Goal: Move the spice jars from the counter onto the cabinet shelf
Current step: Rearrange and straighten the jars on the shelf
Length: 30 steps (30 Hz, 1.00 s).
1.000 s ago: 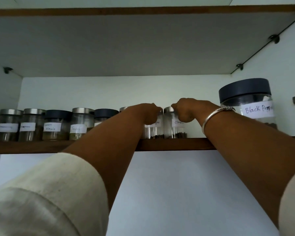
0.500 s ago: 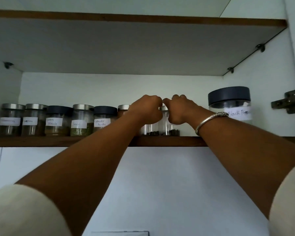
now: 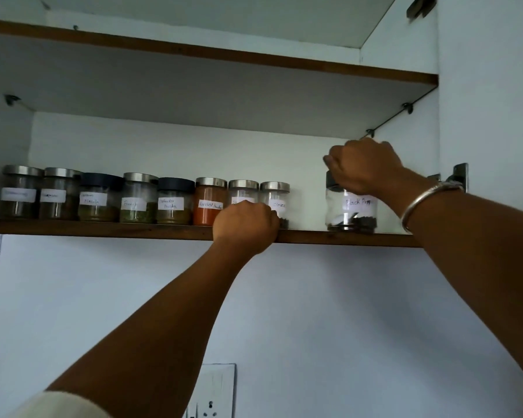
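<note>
Several labelled spice jars stand in a row on the wooden cabinet shelf [image 3: 103, 229], from the far left to a cloves jar [image 3: 277, 194]. Apart at the right stands a bigger black pepper jar [image 3: 351, 212] with a dark lid. My right hand [image 3: 363, 167] grips that lid from above. My left hand [image 3: 245, 226] sits at the shelf's front edge, in front of a steel-lidded jar [image 3: 242, 190] next to an orange chilli powder jar [image 3: 209, 203]. Its fingers are curled and hidden, so I cannot tell what they hold.
An upper shelf [image 3: 224, 58] runs close above the jars. The cabinet's right wall carries a metal hinge [image 3: 456, 176]. A gap lies between the cloves jar and the black pepper jar. A wall socket [image 3: 215, 390] sits low on the wall.
Both hands left the two small jars in the middle. My right hand moved right onto the black pepper jar's lid. My left hand dropped to the shelf edge.
</note>
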Each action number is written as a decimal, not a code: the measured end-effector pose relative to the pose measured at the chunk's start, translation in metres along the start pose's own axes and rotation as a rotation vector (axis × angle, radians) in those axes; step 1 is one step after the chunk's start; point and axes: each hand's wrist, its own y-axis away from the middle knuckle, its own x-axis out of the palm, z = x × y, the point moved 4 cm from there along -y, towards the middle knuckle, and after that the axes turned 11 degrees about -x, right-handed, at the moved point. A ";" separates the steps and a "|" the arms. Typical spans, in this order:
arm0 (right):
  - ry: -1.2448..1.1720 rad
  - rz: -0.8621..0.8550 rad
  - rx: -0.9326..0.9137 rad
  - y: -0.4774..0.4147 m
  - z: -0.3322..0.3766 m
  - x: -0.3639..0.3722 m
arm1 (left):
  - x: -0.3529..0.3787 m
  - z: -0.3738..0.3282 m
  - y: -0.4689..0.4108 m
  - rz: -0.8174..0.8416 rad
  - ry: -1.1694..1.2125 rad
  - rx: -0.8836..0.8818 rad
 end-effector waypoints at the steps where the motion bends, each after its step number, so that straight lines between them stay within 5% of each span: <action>1: -0.051 0.001 0.031 0.008 -0.006 0.002 | -0.001 -0.003 0.003 -0.022 -0.036 0.030; 13: -0.285 -0.093 0.150 0.007 -0.009 0.050 | 0.006 -0.001 0.006 -0.211 -0.008 -0.045; 30: -0.111 0.358 0.044 -0.078 -0.012 0.129 | 0.010 0.002 0.007 -0.499 0.019 -0.033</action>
